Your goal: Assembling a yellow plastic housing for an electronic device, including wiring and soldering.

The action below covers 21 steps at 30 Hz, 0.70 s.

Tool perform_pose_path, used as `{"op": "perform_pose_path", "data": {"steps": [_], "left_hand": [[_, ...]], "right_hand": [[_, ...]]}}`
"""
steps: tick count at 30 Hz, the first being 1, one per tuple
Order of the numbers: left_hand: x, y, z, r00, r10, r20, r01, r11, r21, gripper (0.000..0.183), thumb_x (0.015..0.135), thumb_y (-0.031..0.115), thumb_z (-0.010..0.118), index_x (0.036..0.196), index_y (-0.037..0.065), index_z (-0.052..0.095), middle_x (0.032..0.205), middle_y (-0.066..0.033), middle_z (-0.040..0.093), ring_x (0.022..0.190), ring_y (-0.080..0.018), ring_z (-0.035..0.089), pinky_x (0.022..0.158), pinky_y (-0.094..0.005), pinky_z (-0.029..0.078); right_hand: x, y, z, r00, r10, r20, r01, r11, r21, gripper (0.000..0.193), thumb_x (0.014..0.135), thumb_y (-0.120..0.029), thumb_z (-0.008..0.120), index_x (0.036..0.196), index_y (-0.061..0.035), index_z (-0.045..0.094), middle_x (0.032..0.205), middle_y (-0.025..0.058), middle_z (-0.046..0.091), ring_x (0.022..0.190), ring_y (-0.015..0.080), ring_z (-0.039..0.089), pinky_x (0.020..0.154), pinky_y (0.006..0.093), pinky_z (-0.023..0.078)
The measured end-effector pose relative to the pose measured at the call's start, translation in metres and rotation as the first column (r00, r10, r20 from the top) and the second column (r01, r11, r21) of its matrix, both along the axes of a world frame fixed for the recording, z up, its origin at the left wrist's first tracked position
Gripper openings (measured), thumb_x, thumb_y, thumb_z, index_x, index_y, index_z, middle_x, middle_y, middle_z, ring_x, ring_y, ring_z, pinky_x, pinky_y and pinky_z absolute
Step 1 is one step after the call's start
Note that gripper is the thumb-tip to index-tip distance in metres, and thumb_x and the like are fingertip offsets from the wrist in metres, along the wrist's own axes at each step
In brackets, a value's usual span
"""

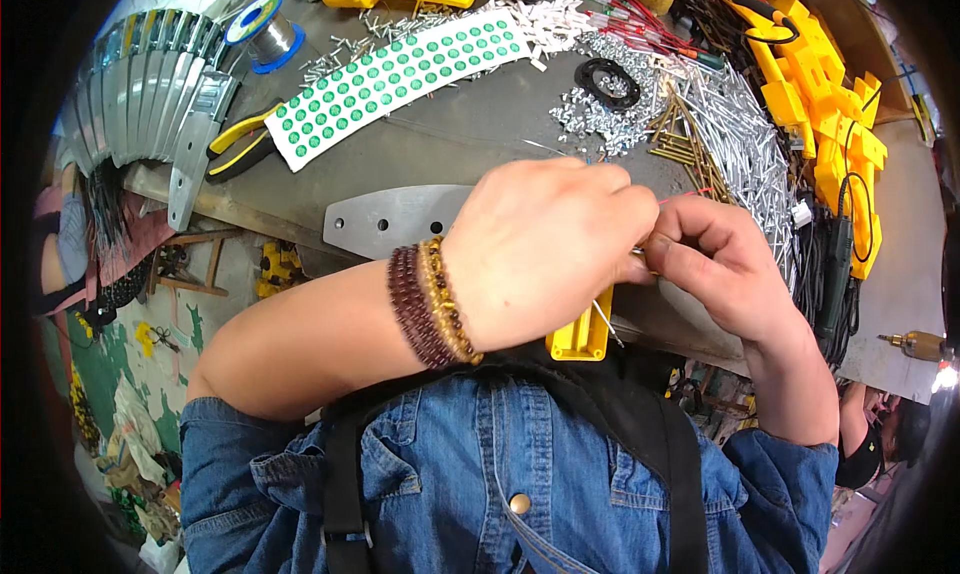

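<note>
yellow plastic part (578, 342) partly beneath the left hand (550, 244)

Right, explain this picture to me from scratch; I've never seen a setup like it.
There is no machine here, just a person's two bare hands. The single picture comes from a wide fisheye camera worn on the head, looking down, so straight edges bend toward the rim. The left hand, with bracelets at its wrist, meets the right hand. The right pinches something small, mostly hidden; what the left grips I cannot tell. A yellow part shows below the left hand. On the table lie a metal plate, a dotted sheet, pliers, a wire spool and a heap of metal rods.
</note>
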<state>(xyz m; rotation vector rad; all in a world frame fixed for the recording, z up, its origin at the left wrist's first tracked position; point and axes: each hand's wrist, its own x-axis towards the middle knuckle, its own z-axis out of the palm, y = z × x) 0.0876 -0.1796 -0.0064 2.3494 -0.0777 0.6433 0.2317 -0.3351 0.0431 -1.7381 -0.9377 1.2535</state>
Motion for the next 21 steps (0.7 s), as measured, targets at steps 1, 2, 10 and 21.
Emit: {"op": "perform_pose_path", "data": {"steps": [1, 2, 10, 21], "left_hand": [[-0.002, 0.0, 0.001, 0.999, -0.044, -0.022, 0.044, 0.998, 0.035, 0.016, 0.077, 0.016, 0.073, 0.08, 0.01, 0.059, 0.079, -0.0079, 0.056, 0.077, -0.0332, 0.06, 0.069, -0.0435, 0.049], [-0.004, 0.0, 0.003, 0.995, -0.087, -0.045, 0.09, 0.994, 0.068, 0.015, 0.077, 0.016, 0.073, 0.079, 0.009, 0.059, 0.078, -0.008, 0.057, 0.077, -0.0332, 0.06, 0.07, -0.0434, 0.049], [0.004, 0.002, -0.004, 0.992, -0.091, -0.093, 0.091, 0.996, 0.0, 0.017, 0.072, 0.015, 0.073, 0.074, 0.007, 0.058, 0.076, -0.009, 0.057, 0.078, -0.0336, 0.06, 0.068, -0.0444, 0.049], [-0.002, -0.002, -0.007, 0.994, 0.016, 0.106, -0.016, 1.0, -0.008, 0.023, 0.072, 0.019, 0.077, 0.077, 0.01, 0.057, 0.08, -0.0056, 0.058, 0.081, -0.0299, 0.058, 0.074, -0.0416, 0.043]], "right_hand": [[-0.002, -0.001, 0.002, 0.99, 0.032, 0.137, -0.035, 0.999, 0.025, 0.013, 0.091, -0.01, 0.059, 0.083, -0.0001, 0.06, 0.073, -0.0006, 0.059, 0.07, 0.0043, 0.051, 0.061, 0.0238, 0.042], [-0.004, -0.001, 0.003, 0.96, 0.059, 0.272, -0.074, 0.996, 0.046, 0.013, 0.09, -0.012, 0.059, 0.083, -0.0003, 0.06, 0.072, -0.0002, 0.059, 0.068, 0.0045, 0.05, 0.06, 0.0243, 0.042], [-0.003, -0.001, -0.001, 0.954, 0.114, 0.279, -0.14, 0.987, 0.074, 0.015, 0.089, -0.015, 0.06, 0.084, -0.0003, 0.06, 0.071, 0.0031, 0.059, 0.066, 0.0079, 0.052, 0.059, 0.028, 0.044], [-0.018, -0.006, 0.001, 0.533, 0.049, 0.845, -0.361, 0.916, 0.174, 0.011, 0.08, -0.001, 0.067, 0.087, -0.0039, 0.06, 0.076, 0.0128, 0.059, 0.064, 0.0334, 0.06, 0.057, 0.0396, 0.049]]}}
